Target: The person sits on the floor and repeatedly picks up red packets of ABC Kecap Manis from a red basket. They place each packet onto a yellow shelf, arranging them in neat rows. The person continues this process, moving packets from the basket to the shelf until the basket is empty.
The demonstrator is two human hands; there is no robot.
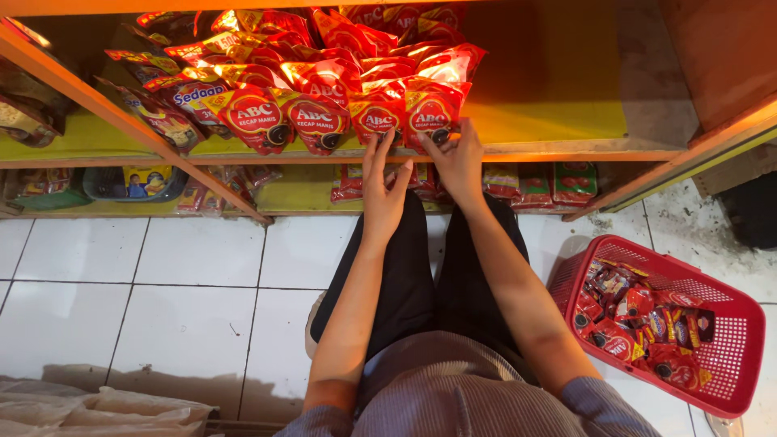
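Both hands reach to the front row of red sauce pouches (324, 105) on the yellow shelf (550, 121). The left hand (382, 188) lies open, fingertips on one pouch (377, 118); the right hand (457, 166) pinches the bottom edge of the neighbouring pouch (430, 113). To the right of the right arm, on the white tiled floor (162, 283), a red plastic basket (732, 340) holds more pouches (639, 324).

Red pouches (324, 97), yellow shelf (550, 89)
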